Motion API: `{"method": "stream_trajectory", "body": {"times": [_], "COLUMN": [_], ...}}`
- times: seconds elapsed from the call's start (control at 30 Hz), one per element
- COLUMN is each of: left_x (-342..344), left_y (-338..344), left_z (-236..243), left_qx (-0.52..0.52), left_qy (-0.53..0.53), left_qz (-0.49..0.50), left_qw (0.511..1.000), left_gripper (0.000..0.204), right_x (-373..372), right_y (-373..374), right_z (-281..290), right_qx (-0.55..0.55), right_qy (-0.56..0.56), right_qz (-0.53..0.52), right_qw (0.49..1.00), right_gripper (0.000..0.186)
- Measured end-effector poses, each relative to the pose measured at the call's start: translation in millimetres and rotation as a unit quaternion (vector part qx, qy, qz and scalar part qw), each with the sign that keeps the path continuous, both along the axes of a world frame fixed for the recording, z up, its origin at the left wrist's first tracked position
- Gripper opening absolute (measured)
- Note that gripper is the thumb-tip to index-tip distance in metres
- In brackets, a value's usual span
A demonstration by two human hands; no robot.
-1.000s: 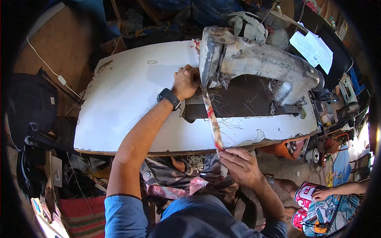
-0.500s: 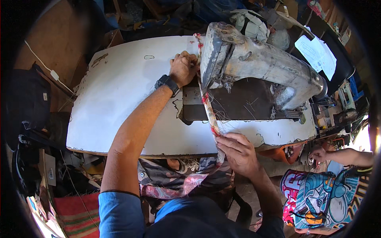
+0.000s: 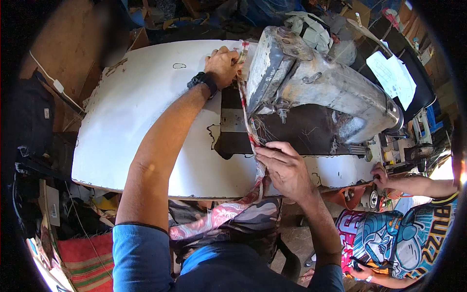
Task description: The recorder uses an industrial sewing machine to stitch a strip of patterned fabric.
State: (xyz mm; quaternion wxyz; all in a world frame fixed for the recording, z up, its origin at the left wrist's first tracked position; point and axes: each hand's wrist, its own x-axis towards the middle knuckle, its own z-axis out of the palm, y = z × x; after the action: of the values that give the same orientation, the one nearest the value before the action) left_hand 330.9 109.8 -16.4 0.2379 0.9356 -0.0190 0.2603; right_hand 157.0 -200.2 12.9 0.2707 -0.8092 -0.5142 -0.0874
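A narrow strip of red and pale floral cloth [image 3: 243, 100] runs across the table past the head end of a worn grey sewing machine [image 3: 323, 78]. Its far end lies by the table's back edge; its near part widens and drapes over my lap. Beyond the machine's head, on its left, my left hand [image 3: 223, 67] is closed on the strip, fingertips partly hidden. Nearer to me, my right hand [image 3: 287, 170] pinches the strip between thumb and fingers just in front of the dark machine bed [image 3: 301, 129]. Loose threads hang beside the cloth there.
The white, chipped tabletop [image 3: 146, 112] spreads to the left. On the right another person's hand [image 3: 379, 175] touches the table edge. White paper [image 3: 391, 78] lies behind the machine arm, near crumpled pale bags [image 3: 311, 31]. A red striped cloth [image 3: 87, 260] is at lower left.
My right hand has moved away from me with the strip, up to the machine bed. My left hand has shifted slightly farther back and left. The other person's hand has come to the table edge.
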Motion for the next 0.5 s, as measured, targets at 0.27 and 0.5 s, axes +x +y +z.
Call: {"method": "stream_trajectory", "body": {"times": [0.27, 0.5], "left_x": [25, 43], "left_y": [14, 16], "left_z": [1, -3], "left_qx": [0.018, 0.025], "left_qy": [0.002, -0.004], "left_qz": [0.009, 0.029], "left_qw": [1.0, 0.999], "left_gripper": [0.023, 0.019], "right_x": [22, 19], "right_y": [18, 26], "right_z": [-3, -4], "right_qx": [0.01, -0.09], "right_qy": [0.02, -0.091], "right_qz": [-0.008, -0.054], "right_qw": [1.0, 0.99], "right_gripper": [0.041, 0.045]}}
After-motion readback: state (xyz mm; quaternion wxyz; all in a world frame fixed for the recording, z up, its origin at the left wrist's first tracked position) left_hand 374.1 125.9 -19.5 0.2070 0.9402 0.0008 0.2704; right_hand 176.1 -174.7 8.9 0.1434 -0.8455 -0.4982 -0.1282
